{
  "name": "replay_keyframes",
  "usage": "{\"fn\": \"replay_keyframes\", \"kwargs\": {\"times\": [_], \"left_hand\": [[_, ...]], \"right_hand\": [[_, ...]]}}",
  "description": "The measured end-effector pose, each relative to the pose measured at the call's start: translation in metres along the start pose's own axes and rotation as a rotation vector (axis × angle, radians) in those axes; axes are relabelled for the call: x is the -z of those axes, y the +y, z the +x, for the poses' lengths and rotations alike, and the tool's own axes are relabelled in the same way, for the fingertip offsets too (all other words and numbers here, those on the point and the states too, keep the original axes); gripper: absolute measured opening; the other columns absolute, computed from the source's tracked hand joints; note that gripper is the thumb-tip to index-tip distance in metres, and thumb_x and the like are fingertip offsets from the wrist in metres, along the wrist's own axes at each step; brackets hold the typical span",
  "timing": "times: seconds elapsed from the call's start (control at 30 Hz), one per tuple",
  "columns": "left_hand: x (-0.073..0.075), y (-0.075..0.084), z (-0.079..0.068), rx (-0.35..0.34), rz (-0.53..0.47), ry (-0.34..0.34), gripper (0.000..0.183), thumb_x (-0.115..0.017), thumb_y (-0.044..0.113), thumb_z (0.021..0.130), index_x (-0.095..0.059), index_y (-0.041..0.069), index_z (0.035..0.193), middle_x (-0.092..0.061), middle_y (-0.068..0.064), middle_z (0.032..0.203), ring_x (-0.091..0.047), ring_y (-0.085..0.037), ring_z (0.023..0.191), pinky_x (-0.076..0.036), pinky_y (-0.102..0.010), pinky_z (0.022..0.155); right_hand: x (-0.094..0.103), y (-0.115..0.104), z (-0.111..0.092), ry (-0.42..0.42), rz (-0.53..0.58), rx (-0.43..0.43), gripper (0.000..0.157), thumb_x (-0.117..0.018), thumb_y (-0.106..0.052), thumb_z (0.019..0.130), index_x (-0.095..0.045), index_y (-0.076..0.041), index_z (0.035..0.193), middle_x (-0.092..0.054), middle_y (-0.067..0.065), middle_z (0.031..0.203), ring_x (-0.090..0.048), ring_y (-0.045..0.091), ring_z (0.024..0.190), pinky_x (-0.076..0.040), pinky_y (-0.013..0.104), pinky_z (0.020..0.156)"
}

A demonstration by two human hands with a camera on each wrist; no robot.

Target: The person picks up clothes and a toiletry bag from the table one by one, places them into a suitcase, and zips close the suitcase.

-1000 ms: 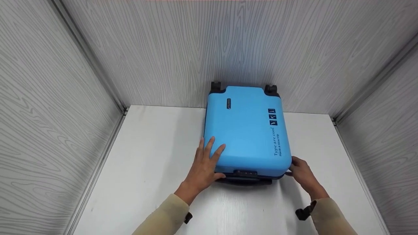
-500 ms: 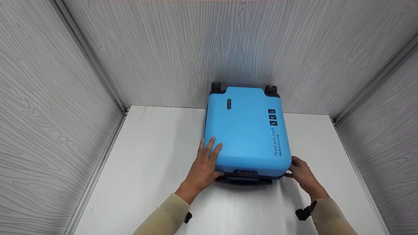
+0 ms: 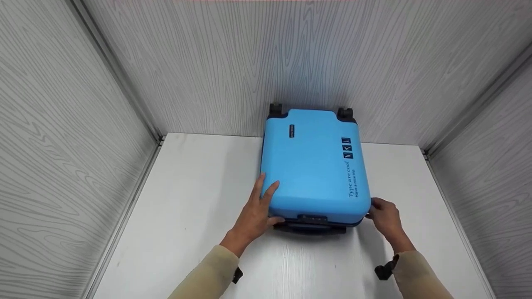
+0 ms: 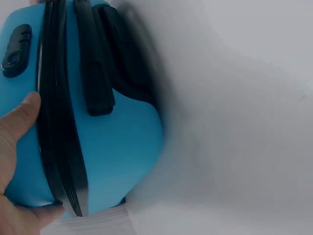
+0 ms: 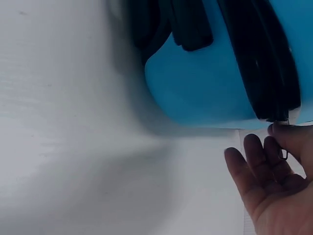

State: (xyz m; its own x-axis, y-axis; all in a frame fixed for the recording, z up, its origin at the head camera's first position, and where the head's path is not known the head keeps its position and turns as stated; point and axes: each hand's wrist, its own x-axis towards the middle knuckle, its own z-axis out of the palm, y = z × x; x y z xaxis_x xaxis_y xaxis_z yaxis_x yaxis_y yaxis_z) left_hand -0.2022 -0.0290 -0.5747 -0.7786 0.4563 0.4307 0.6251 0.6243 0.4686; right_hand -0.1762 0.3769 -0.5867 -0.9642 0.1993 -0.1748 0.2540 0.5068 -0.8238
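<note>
A light-blue hard-shell suitcase (image 3: 311, 166) lies flat, its wheels toward the back wall and its carry handle (image 4: 94, 68) facing me. My left hand (image 3: 252, 214) rests on the near left corner with fingers extended. In the left wrist view, its thumb (image 4: 24, 115) presses the blue shell just beside the black zipper band (image 4: 54, 93). At the near right corner is my right hand (image 3: 385, 216). The right wrist view shows its thumb and forefinger pinching a small metal zipper pull (image 5: 283, 155) at the band's end, the other fingers loosely bent.
A black combination lock (image 3: 312, 219) sits on the suitcase's near side. Two black wheels (image 3: 276, 110) stand close to the grey wood-grain back wall (image 3: 208, 74). Side panels enclose the white surface (image 3: 187, 187) on the left and right.
My left hand has slid slightly left, so fewer of its fingers show on the suitcase top. My right hand has turned a little at the corner. The suitcase is in nearly the same place.
</note>
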Motion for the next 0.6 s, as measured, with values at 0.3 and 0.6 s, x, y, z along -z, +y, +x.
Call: {"fn": "replay_keyframes", "kwargs": {"times": [0.3, 0.6], "left_hand": [[0.0000, -0.0018, -0.0007, 0.072, -0.079, -0.013, 0.110, -0.096, 0.026, 0.078, -0.027, 0.026, 0.164, -0.005, -0.020, 0.175, -0.055, -0.041, 0.141, -0.059, -0.043, 0.097], [0.0000, -0.0025, -0.0017, 0.088, -0.090, -0.024, 0.110, -0.095, 0.028, 0.079, -0.025, 0.028, 0.164, -0.004, -0.019, 0.176, -0.057, -0.042, 0.138, -0.059, -0.044, 0.098]], "right_hand": [[-0.0032, 0.0076, -0.0030, 0.177, -0.178, 0.114, 0.023, -0.063, -0.006, 0.104, -0.073, 0.007, 0.120, -0.072, 0.024, 0.114, -0.069, 0.034, 0.104, -0.054, 0.033, 0.081], [-0.0073, 0.0086, -0.0053, 0.198, -0.215, 0.142, 0.022, -0.063, -0.006, 0.104, -0.075, 0.003, 0.119, -0.073, 0.021, 0.112, -0.068, 0.033, 0.101, -0.054, 0.040, 0.082]]}}
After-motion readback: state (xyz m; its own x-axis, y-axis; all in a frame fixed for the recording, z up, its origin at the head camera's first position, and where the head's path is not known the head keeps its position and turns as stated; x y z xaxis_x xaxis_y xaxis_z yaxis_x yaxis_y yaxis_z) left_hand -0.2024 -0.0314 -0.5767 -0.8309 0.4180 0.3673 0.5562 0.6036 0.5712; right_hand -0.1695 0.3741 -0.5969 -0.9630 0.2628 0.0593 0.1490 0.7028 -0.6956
